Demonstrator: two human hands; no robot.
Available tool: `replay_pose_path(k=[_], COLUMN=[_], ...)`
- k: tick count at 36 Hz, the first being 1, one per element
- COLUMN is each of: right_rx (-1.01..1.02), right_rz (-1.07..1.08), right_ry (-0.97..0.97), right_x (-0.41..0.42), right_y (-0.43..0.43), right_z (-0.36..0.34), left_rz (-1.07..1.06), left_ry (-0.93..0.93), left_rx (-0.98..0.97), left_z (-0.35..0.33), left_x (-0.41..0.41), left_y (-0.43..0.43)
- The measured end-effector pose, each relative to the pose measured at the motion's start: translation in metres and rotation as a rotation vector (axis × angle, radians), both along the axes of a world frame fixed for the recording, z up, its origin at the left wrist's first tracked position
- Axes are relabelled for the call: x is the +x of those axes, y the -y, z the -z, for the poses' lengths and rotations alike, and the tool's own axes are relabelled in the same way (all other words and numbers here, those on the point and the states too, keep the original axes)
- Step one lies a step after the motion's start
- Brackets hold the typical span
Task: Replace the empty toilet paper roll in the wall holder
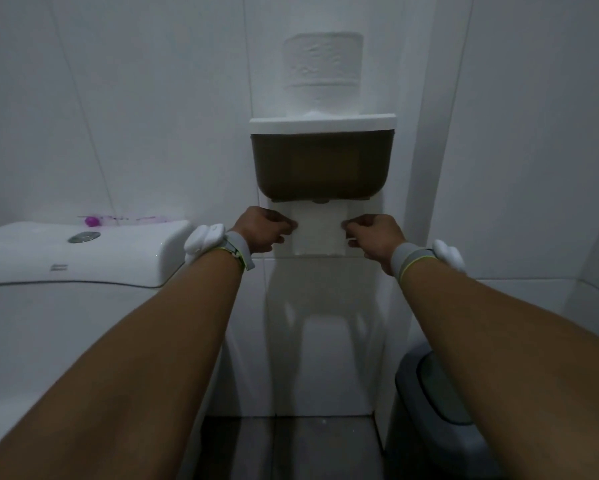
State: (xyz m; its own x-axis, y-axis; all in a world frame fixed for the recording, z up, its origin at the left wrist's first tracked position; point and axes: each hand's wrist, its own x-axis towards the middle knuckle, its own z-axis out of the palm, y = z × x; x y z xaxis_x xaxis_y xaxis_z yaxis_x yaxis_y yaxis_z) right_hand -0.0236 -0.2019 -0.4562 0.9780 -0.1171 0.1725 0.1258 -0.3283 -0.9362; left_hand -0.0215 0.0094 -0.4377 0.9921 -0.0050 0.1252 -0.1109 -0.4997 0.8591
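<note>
Hanging from the slot under the wall holder, a white sheet of toilet paper sits at the centre of the frame, pinched on both edges. The left hand has its fingers clenched on the sheet's left edge, and the right hand has its fingers clenched on the right edge. The holder is a dark translucent box with a white lid, fixed to the white tiled wall just above the hands. A full toilet paper roll stands upright on the lid, in the upper centre of the frame. Whatever lies inside the box cannot be made out through its tinted front. Both wrists carry grey bands with white devices. At the left of the frame is a white toilet cistern with a round flush button, and a small purple object lies near its back edge. At the lower right stands a grey bin on the floor.
</note>
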Motion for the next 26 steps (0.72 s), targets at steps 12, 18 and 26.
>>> replay_pose_path(k=[12, 18, 26], right_rx=[-0.040, -0.046, -0.079], right_rz=[0.010, 0.019, -0.054], right_ry=[0.009, 0.001, -0.064], right_x=[-0.004, -0.007, -0.019], right_y=[0.000, 0.000, 0.005], right_z=[0.004, 0.003, -0.002], left_rz=[-0.013, -0.009, 0.015], left_ry=[0.011, -0.006, -0.093], left_rx=[-0.022, -0.046, -0.030], left_z=[0.005, 0.005, 0.001], left_x=[-0.006, -0.010, -0.022], left_y=[0.003, 0.003, 0.001])
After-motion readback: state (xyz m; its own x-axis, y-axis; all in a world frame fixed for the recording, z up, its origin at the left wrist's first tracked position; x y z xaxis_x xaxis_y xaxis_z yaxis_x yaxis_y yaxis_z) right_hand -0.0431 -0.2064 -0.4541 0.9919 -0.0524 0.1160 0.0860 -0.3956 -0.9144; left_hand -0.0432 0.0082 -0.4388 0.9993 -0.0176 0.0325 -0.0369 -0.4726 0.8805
